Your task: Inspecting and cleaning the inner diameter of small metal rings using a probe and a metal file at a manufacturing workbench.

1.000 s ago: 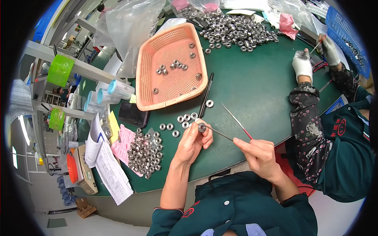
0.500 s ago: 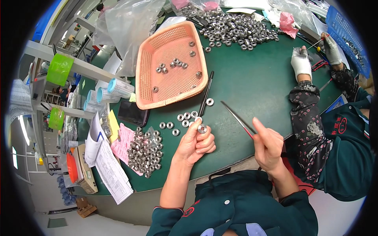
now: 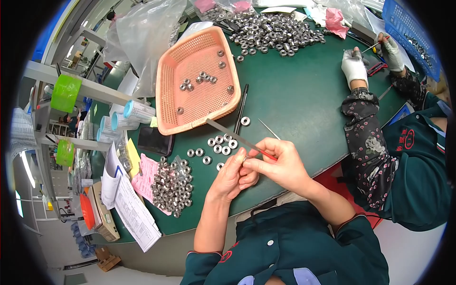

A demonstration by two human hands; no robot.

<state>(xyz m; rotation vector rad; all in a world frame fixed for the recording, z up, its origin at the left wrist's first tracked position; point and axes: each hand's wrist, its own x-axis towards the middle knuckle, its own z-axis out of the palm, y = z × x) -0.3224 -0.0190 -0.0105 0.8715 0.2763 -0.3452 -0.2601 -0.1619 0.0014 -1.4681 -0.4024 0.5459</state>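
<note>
My left hand (image 3: 231,178) is closed on a small steel ring (image 3: 245,159), mostly hidden by the fingers. My right hand (image 3: 285,166) pinches a flat file (image 3: 232,135) with a red handle, its blade pointing up and left over the table. The right fingertips meet the left ones at the ring. A thin pointed metal rod (image 3: 269,128) sticks out above the right hand; whether that hand holds it I cannot tell. Several loose rings (image 3: 218,149) lie just beyond my left hand, with a larger heap of rings (image 3: 173,187) to its left.
A pink plastic basket (image 3: 164,95) holds several rings, with a black pen (image 3: 242,107) beside it. A big ring pile (image 3: 275,33) lies at the back. A phone (image 3: 156,141) and papers (image 3: 135,221) are left. At right, a co-worker's gloved hands (image 3: 355,69) hold a tool.
My right hand has moved left to meet my left hand at the ring. The file now points further left, and the thin rod shows apart from it.
</note>
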